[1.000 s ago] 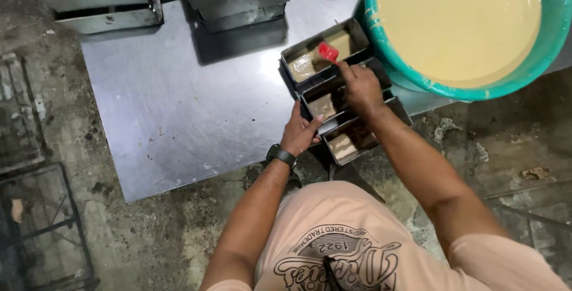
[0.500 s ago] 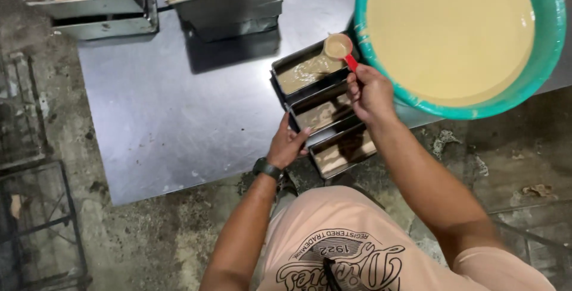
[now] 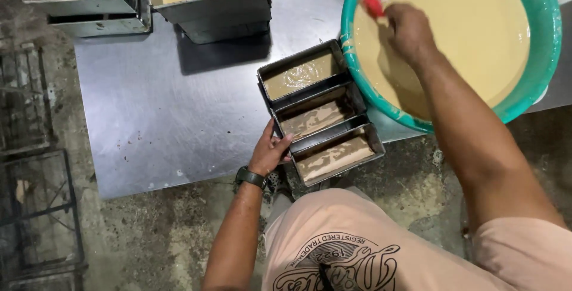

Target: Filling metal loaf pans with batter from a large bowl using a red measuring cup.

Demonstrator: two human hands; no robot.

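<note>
A joined set of three dark metal loaf tins (image 3: 271,97) lies at the front edge of a steel table (image 3: 161,118), each tin holding some tan batter. My left hand (image 3: 269,151), a watch on its wrist, grips the set's near-left side. My right hand (image 3: 407,29) reaches over a large teal basin (image 3: 545,58) full of smooth tan batter and holds a red-handled scoop (image 3: 374,6), whose bowl end is out of sight at the batter surface.
More metal tins with batter stand at the table's far edge: one block (image 3: 214,5) in the middle, another (image 3: 89,5) at the far left. Dark wire racks (image 3: 36,207) lie on the stained concrete floor to the left.
My right hand has carried the red scoop from over the loaf tins up and right into the teal basin. My left hand stays on the tins.
</note>
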